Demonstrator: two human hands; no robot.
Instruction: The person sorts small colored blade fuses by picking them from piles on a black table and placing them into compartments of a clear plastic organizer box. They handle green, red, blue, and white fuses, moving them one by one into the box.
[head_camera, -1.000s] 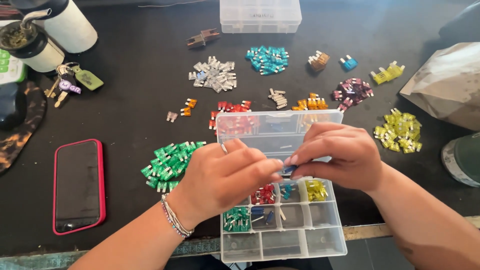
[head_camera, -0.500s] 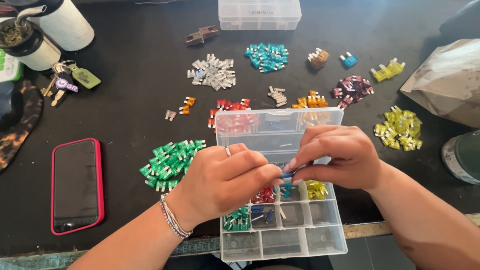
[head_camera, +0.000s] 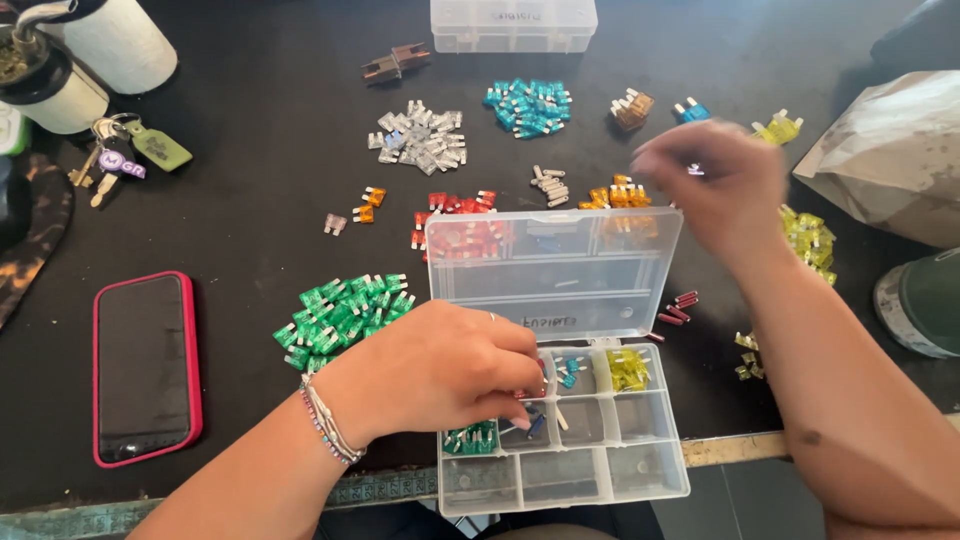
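Observation:
A clear plastic organiser box (head_camera: 660, 480) lies open at the table's front edge, its lid (head_camera: 560, 290) standing up behind it. Its compartments hold yellow fuses (head_camera: 627, 368), green fuses (head_camera: 470, 437) and some red and blue ones. My left hand (head_camera: 430, 375) rests over the box's left side, fingertips bunched down in a compartment among red fuses; what they pinch is hidden. My right hand (head_camera: 715, 185) is blurred, raised beyond the lid's right corner near the orange fuses (head_camera: 615, 195), fingers curled.
Sorted fuse piles lie on the black table: green (head_camera: 345, 310), clear (head_camera: 420, 140), teal (head_camera: 528, 105), yellow (head_camera: 810, 240), red (head_camera: 455, 205). A red-cased phone (head_camera: 145, 365) and keys (head_camera: 125, 155) are at left. A paper bag (head_camera: 890, 150) sits at right, a second clear box (head_camera: 513, 22) at the back.
My right hand has left the box and swung up and right past the lid. My left hand has dropped lower, fingertips into a compartment. The two hands no longer meet.

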